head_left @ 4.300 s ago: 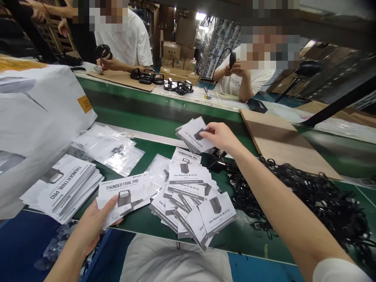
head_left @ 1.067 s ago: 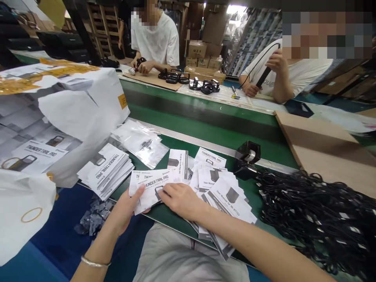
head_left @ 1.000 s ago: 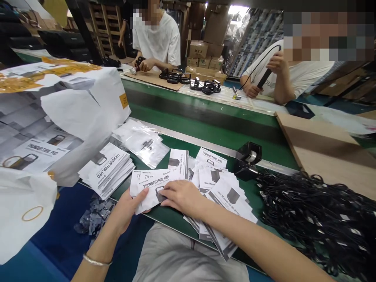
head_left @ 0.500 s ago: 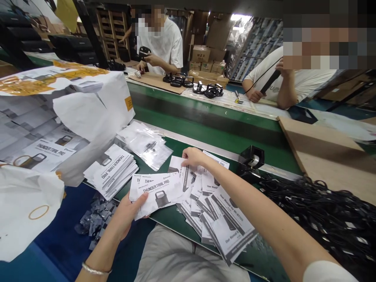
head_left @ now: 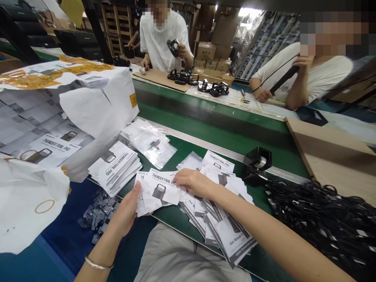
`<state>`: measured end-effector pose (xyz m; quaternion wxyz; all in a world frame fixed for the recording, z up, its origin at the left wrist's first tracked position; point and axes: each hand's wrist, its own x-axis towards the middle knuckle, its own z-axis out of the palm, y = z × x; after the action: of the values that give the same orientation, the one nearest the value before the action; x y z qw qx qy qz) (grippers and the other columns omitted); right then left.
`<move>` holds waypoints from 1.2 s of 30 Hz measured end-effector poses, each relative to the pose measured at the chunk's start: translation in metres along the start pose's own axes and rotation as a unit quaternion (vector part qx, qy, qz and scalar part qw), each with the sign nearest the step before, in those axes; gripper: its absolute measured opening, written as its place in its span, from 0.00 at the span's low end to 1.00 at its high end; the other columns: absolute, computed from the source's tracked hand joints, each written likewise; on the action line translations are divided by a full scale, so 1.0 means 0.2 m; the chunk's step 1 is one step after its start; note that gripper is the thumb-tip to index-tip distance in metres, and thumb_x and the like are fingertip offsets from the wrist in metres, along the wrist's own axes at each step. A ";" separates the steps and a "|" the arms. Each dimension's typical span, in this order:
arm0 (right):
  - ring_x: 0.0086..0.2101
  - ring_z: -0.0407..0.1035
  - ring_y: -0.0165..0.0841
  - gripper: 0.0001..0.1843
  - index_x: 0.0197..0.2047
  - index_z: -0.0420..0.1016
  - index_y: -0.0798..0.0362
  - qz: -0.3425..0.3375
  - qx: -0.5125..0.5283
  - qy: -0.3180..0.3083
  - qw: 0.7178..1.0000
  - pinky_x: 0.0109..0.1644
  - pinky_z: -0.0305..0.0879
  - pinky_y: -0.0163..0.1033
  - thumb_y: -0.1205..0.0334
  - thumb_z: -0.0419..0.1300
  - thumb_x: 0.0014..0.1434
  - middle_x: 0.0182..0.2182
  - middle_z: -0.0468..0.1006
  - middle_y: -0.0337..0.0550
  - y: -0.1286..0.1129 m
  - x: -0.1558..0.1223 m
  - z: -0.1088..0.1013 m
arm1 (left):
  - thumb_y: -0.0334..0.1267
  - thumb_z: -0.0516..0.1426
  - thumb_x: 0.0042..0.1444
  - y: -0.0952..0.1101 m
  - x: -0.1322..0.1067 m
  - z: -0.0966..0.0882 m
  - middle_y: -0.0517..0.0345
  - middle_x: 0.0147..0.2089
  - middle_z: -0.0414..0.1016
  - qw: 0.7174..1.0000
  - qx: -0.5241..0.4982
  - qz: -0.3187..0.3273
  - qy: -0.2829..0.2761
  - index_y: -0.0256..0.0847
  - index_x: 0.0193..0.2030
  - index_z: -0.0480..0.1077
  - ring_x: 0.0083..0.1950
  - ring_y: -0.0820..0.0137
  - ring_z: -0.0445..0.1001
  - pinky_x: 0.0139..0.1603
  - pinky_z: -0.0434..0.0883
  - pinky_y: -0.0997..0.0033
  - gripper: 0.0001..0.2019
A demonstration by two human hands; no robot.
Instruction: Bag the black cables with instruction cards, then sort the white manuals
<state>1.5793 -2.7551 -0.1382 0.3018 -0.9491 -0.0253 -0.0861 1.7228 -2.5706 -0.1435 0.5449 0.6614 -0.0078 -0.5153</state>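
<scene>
My left hand (head_left: pixel 126 209) is closed on a small fan of white "Thunder Trail Pro" user manuals (head_left: pixel 160 190), thumb on top at their left edge. My right hand (head_left: pixel 195 183) pinches the top manual of this fan by its upper right corner. Under and beside my right wrist spreads a loose pile of user manuals (head_left: pixel 232 239), some with "User Manual" showing on the cover. To the left of my left hand lies a neater stack of manuals (head_left: pixel 117 168). Clear plastic bags (head_left: pixel 152 145) lie behind it, and another clear bag (head_left: pixel 189 161) is just beyond my right hand.
A torn white paper package (head_left: pixel 100 113) full of manuals stands at left. Black cables (head_left: pixel 320 219) heap at right beside a black tape dispenser (head_left: pixel 257 164). Small plastic packets (head_left: pixel 100 215) lie in a blue bin. Two people sit across the green conveyor (head_left: pixel 205 121), handling black items.
My right hand has come from the back of the manual pile leftward and nearer, onto the fan in my left hand. Across the conveyor, one person's hand has raised a black frame-like part.
</scene>
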 end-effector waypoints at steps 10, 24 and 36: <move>0.58 0.56 0.40 0.49 0.65 0.42 0.49 0.198 0.374 0.140 0.895 0.60 0.54 0.49 0.54 0.65 0.47 0.60 0.59 0.50 -0.05 0.02 -0.05 | 0.47 0.61 0.47 0.03 0.03 0.03 0.51 0.48 0.75 0.970 0.022 0.238 0.052 0.38 0.47 0.67 0.51 0.62 0.71 0.53 0.68 0.64 0.22; 0.43 0.69 0.36 0.43 0.61 0.49 0.49 0.189 0.402 0.163 0.881 0.52 0.63 0.47 0.60 0.67 0.46 0.43 0.71 0.44 0.01 0.15 0.07 | 0.39 0.61 0.49 -0.02 0.15 0.08 0.55 0.46 0.67 0.907 0.038 0.412 0.084 0.46 0.65 0.38 0.52 0.67 0.68 0.56 0.63 0.64 0.43; 0.48 0.65 0.35 0.45 0.67 0.31 0.45 0.182 0.352 0.164 0.903 0.58 0.55 0.49 0.58 0.58 0.56 0.48 0.68 0.46 -0.07 0.16 0.18 | 0.36 0.55 0.56 -0.06 0.12 0.04 0.56 0.44 0.66 0.875 0.112 0.461 0.100 0.47 0.61 0.45 0.55 0.67 0.65 0.61 0.56 0.56 0.29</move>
<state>1.6140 -2.7227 -0.1531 0.6267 -0.7415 0.1689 -0.1699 1.7216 -2.5849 -0.1681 0.6411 0.6871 -0.3150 -0.1328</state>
